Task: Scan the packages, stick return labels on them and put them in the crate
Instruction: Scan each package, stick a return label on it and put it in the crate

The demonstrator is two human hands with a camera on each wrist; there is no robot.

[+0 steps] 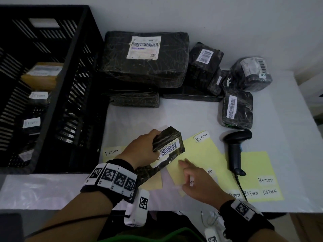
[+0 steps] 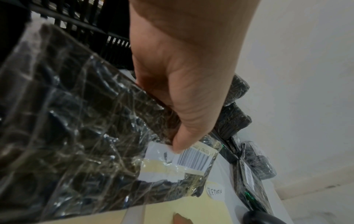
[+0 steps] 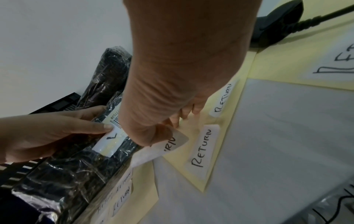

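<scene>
A person works at a white table [image 1: 192, 119]. Their left hand [image 1: 141, 151] grips a long package [image 1: 167, 145] wrapped in dark plastic, fingers over its far side and thumb pressed beside its barcode sticker [image 1: 170, 148]. The package is tilted, its near end toward the person, at about 6 o'clock in the head view. The right hand [image 1: 199, 182], just at 4 o'clock of the package, pinches a white "RETURN" label [image 3: 170, 145] between thumb and fingers; the label's free end curls off a yellow backing sheet [image 1: 201, 154] that carries more such labels. A black barcode scanner [image 1: 236, 149] lies on the table at 3 o'clock. A black slatted crate [image 1: 52, 84] stands at 9 o'clock, with labelled packages inside. More dark wrapped packages [image 1: 146, 58] are piled at 12 o'clock.
</scene>
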